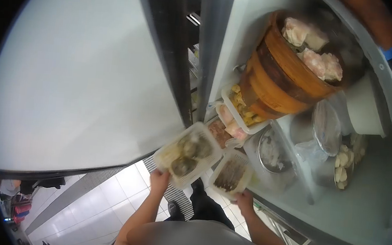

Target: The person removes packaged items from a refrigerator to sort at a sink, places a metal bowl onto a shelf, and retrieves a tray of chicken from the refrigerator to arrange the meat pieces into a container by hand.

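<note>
My left hand [159, 181] is closed on the near left edge of a whitish plastic basket [196, 176]. Two or so dark, rounded clumps of food [185, 166] lie in it among paler bits; I cannot make out their kind. My right hand [245, 201] grips the near right corner of a smaller whitish plastic tub [248, 178], filled with brown, strip-like food [231, 174]. Both containers are held up in front of me, side by side, at the opening of a refrigerated cabinet. The tub is close to the shelf edge.
On the cabinet shelf [362, 197] stands a wooden bucket [273, 87] with pale wrapped lumps on top. Around it are a tub of yellow pieces [248, 113], packs of pinkish meat [221, 131] and metal pots [290, 161]. A large white door panel [83, 75] fills the left.
</note>
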A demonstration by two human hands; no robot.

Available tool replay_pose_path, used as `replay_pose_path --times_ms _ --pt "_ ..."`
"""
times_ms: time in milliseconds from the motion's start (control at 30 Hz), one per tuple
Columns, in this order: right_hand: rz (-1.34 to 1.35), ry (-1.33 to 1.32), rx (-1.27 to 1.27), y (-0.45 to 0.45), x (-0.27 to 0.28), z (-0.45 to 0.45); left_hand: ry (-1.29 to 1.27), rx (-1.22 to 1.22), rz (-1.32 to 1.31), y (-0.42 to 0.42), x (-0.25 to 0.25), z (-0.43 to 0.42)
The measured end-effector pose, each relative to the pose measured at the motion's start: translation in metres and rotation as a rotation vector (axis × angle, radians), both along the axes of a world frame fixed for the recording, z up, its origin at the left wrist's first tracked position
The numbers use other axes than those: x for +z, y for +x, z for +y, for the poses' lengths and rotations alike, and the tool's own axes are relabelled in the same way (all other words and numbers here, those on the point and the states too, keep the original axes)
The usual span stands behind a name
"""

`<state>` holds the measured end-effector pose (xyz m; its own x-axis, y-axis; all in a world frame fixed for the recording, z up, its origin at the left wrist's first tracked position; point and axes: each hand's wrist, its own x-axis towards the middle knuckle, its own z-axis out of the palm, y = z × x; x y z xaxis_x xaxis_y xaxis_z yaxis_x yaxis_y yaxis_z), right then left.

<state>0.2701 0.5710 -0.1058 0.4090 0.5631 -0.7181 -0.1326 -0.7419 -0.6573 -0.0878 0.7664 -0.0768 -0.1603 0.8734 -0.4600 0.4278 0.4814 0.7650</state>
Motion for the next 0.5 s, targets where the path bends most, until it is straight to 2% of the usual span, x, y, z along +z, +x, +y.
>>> replay_pose_path --times_ms 33,67,100,133,167,233,300,333,367,400,467,500 --pt "0.074 0.081 -0.081 -0.004 0.024 0.027 0.032 0.035 -0.115 -0.032 -0.003 -0.016" --pt "0.056 0.056 -0.008 0.009 -0.004 0.036 -0.016 0.066 -0.148 -0.046 0.037 -0.03" --pt "-0.478 0.36 0.464 0.025 -0.078 0.026 -0.015 0.082 -0.139 -0.06 0.051 -0.044" --pt "-0.176 0.485 0.165 0.012 -0.057 0.051 -0.086 0.156 -0.216 -0.076 0.06 -0.06" --pt "-0.053 0.392 0.08 -0.012 -0.031 0.061 -0.151 0.23 -0.296 -0.092 0.067 -0.075" --pt "0.17 0.203 -0.13 -0.078 0.078 0.105 -0.153 0.248 -0.391 -0.108 0.076 -0.101" --pt "0.375 0.188 0.145 -0.127 0.061 0.086 -0.142 0.25 -0.537 -0.112 0.083 -0.122" --pt "0.555 0.206 0.132 -0.159 0.073 0.076 -0.144 0.234 -0.582 -0.105 0.093 -0.132" --pt "0.859 0.25 -0.04 -0.18 0.081 0.068 -0.146 0.21 -0.629 -0.104 0.103 -0.138" --pt "0.882 0.335 -0.095 -0.192 0.089 0.062 -0.245 0.077 -0.619 -0.117 0.104 -0.141" --pt "0.874 0.443 -0.183 -0.2 0.094 0.04 -0.166 -0.165 -0.535 -0.167 0.093 -0.127" --pt "0.796 0.381 -0.213 -0.198 0.082 0.027 -0.079 -0.359 -0.26 -0.214 0.09 -0.094"
